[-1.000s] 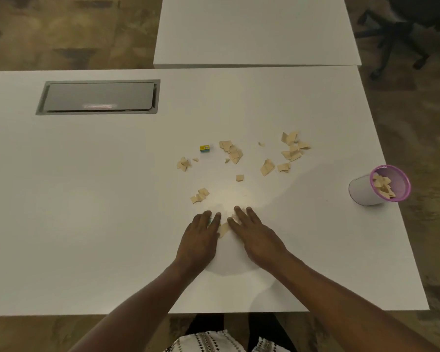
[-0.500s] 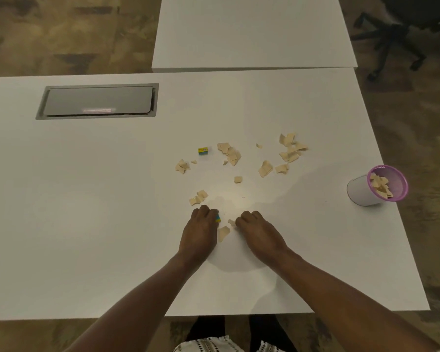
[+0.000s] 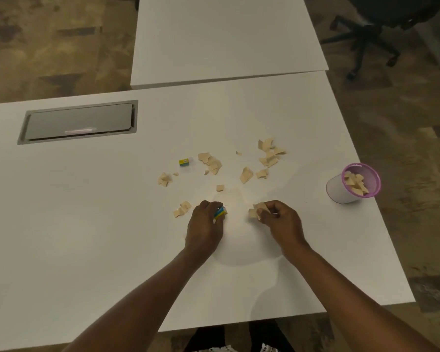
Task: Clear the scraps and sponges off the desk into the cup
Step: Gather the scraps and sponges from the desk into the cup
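My left hand (image 3: 205,226) grips a small yellow, green and blue sponge (image 3: 220,213) near the middle of the white desk (image 3: 86,224). My right hand (image 3: 281,222) pinches a few tan paper scraps (image 3: 255,209) just to its right. More tan scraps (image 3: 268,157) lie scattered beyond my hands, and two sit left of my left hand (image 3: 182,209). A second small sponge (image 3: 184,162) rests farther back. The purple-rimmed cup (image 3: 352,184) stands near the desk's right edge with scraps inside.
A grey cable hatch (image 3: 79,121) is set into the desk at the back left. A second white desk (image 3: 224,36) adjoins behind. An office chair base (image 3: 366,41) stands on the carpet at the far right.
My fingers went from lying flat over the pieces to curled. The left hand has picked up the sponge and the right has gathered the scraps, and the hands have drawn apart.
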Tool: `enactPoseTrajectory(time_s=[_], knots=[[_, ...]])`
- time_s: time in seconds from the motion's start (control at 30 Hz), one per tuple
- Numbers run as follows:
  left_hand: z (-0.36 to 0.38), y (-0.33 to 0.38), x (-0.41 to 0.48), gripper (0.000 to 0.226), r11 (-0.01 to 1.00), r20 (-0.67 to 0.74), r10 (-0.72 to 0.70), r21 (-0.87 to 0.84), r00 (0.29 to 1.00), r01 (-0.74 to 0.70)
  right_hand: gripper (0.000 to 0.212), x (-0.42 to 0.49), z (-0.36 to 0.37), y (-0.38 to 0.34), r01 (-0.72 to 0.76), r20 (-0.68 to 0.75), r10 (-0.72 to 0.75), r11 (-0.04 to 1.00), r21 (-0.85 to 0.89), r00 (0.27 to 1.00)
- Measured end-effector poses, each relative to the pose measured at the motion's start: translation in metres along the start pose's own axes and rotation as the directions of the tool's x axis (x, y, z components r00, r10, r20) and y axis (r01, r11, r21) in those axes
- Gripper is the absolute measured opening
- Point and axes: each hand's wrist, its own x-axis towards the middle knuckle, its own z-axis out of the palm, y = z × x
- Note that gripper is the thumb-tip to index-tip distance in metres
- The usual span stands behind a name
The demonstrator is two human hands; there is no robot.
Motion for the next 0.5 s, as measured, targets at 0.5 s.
enactPoseTrajectory(time_s=[0.5], knots=[[0.108, 0.214, 0.057, 0.026, 0.874, 0.056, 0.485, 0.005, 0.873, -0.486, 0.012, 0.045, -0.196, -0.022, 0.094, -0.493, -0.234, 0.952, -0.291, 0.838]])
